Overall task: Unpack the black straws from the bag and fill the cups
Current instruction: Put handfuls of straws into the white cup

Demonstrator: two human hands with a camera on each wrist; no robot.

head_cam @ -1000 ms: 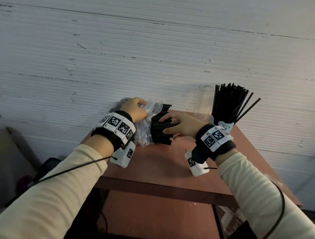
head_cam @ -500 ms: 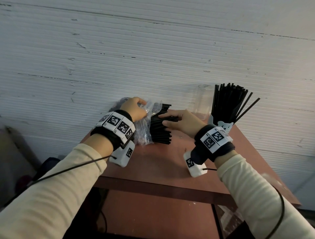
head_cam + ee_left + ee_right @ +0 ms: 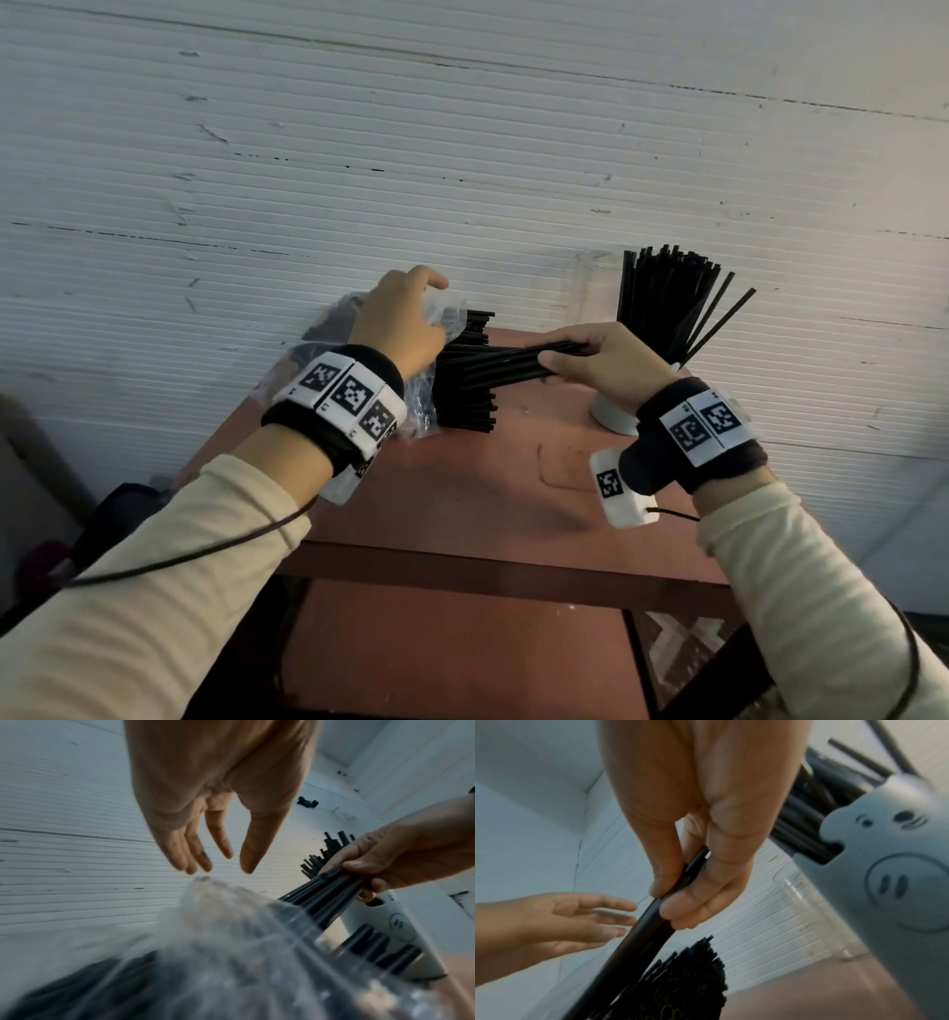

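Observation:
A clear plastic bag (image 3: 313, 354) of black straws (image 3: 470, 406) lies at the table's back left, its open end facing right. My left hand (image 3: 411, 313) hovers just above the bag (image 3: 231, 943) with fingers straight, holding nothing. My right hand (image 3: 560, 360) grips a small bundle of straws (image 3: 493, 365) pulled partly out of the bag, close to the white pig-faced cup (image 3: 613, 419). That cup is packed with upright straws (image 3: 667, 303). A clear cup (image 3: 590, 288) stands behind it. The right wrist view shows my fingers (image 3: 680, 914) curled round the bundle (image 3: 639, 939).
The brown table (image 3: 462, 493) stands against a white ribbed wall (image 3: 359, 180). Its front edge and a lower shelf (image 3: 436, 642) lie below my arms. Dark objects sit on the floor at the left (image 3: 118, 509).
My right hand has closed on a bundle of straws and drawn it right and up, out of the bag. My left hand has let go of the bag and lifted.

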